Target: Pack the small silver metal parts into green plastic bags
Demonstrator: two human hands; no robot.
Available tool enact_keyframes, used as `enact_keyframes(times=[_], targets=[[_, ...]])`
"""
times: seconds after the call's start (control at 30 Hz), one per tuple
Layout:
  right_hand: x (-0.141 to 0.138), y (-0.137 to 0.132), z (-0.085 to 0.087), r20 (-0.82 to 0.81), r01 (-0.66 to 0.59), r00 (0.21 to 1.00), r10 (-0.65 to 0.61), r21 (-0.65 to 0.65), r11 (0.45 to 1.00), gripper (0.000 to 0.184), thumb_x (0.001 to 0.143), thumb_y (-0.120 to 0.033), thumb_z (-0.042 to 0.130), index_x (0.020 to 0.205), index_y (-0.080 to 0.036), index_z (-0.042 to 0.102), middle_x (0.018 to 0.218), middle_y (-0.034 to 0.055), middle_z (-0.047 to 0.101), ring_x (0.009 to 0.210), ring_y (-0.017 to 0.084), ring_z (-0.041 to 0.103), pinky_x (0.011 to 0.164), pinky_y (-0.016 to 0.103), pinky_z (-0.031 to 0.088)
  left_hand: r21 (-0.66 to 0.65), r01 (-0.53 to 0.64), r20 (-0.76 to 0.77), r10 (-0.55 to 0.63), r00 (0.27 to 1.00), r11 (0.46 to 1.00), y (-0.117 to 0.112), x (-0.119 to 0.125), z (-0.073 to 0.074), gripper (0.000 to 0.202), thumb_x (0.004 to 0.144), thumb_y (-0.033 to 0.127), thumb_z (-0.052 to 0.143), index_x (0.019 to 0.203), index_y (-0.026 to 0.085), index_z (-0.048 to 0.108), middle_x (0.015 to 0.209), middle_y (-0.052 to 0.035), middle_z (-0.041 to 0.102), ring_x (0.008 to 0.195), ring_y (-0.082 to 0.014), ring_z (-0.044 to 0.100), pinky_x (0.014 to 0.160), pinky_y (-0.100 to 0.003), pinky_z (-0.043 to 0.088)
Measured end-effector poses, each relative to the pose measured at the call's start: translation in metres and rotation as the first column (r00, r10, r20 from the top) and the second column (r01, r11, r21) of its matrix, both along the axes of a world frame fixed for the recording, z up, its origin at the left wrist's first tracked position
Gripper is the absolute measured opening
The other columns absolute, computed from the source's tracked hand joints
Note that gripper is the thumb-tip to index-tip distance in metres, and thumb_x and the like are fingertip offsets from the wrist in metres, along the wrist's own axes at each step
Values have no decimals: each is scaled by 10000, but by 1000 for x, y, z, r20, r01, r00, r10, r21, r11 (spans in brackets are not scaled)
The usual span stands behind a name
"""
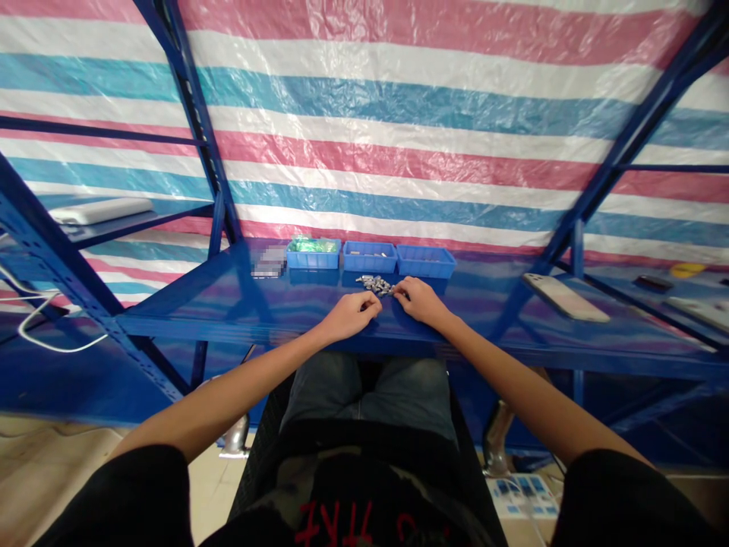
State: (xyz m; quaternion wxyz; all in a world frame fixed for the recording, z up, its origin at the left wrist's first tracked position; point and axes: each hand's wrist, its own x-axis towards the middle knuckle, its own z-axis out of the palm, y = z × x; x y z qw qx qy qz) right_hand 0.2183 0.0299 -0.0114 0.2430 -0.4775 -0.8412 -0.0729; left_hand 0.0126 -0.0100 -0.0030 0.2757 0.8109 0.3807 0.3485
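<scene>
A small heap of shiny silver metal pieces (376, 285) lies on the blue tabletop (307, 300), too small for me to name their kind. Just left of and nearer than the heap, my left hand (354, 314) has its fingers curled in and pressed together; what they hold, if anything, is hidden. At the heap's right edge, my right hand (418, 298) is bent with thumb and fingertips pinched at the pieces. Whatever sits in that pinch is too small to make out.
Behind the heap stand three blue bins: a left bin (313, 260) with green plastic wrapping, a middle bin (370, 264) with a few small pieces, and a right bin (426, 267). A phone (566, 297) lies to the right. Blue metal posts (197, 114) rise at both sides.
</scene>
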Motion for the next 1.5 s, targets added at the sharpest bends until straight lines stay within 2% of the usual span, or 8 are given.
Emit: enact_keyframes(times=[0.13,0.27,0.5,0.6,0.8,1.0,1.23,1.5], targets=[[3,-1,-3,-152,-50,987,59,63,997,257,754,-54,475,977,-150,560,887,74,577,804,188,556,753,325,461,2,3,-6,-3,1000,1000,0,0,-1,211,822,294,444,782,168,609,740,0,640,720,-146,584,678,-242,417],[-5,-16,2,-285,-163,936,205,164,973,300,783,-57,437,1046,-179,513,943,79,535,829,189,559,772,350,486,0,-21,26,21,999,1000,1,0,-3,182,820,284,456,807,171,598,741,2,636,702,-140,582,674,-243,430],[-25,-38,5,-212,-344,902,376,171,923,296,839,-68,385,1074,-213,494,1031,93,475,956,192,521,838,358,485,37,-103,81,100,992,994,6,1,-8,161,824,282,483,907,167,560,871,-31,648,758,-149,604,720,-270,463],[-27,-40,5,-271,-380,871,410,158,911,298,823,-62,411,1074,-203,486,1077,102,440,993,191,501,837,357,500,94,-86,50,81,995,992,6,2,-9,156,798,226,511,939,171,544,877,-36,649,818,-165,611,766,-288,465],[-35,-45,6,-525,-445,758,387,17,895,297,782,-68,483,1031,-229,491,1071,73,435,948,168,533,749,324,554,140,15,-28,-11,1000,990,4,0,-6,99,768,172,526,865,173,543,849,-25,647,783,-158,608,761,-283,456],[-34,-40,0,-648,-455,693,317,-52,889,294,773,-114,523,1036,-235,473,1039,52,479,896,149,581,741,323,550,97,14,21,-16,1000,995,4,0,-6,128,780,194,516,903,182,551,773,5,642,719,-138,606,711,-255,455],[-33,-38,1,-657,-380,710,254,-54,923,249,771,-167,530,1015,-197,490,795,2,581,727,134,595,706,307,515,19,-75,84,73,994,997,4,-1,-5,208,823,348,488,850,161,576,724,-3,633,622,-127,571,600,-235,425],[-35,-45,9,-476,-296,847,235,-55,954,90,792,-172,506,822,-177,591,768,20,635,702,141,579,657,270,457,-5,-86,34,86,996,996,3,-2,-2,349,844,441,438,762,150,613,709,-18,645,633,-143,565,595,-241,400]])
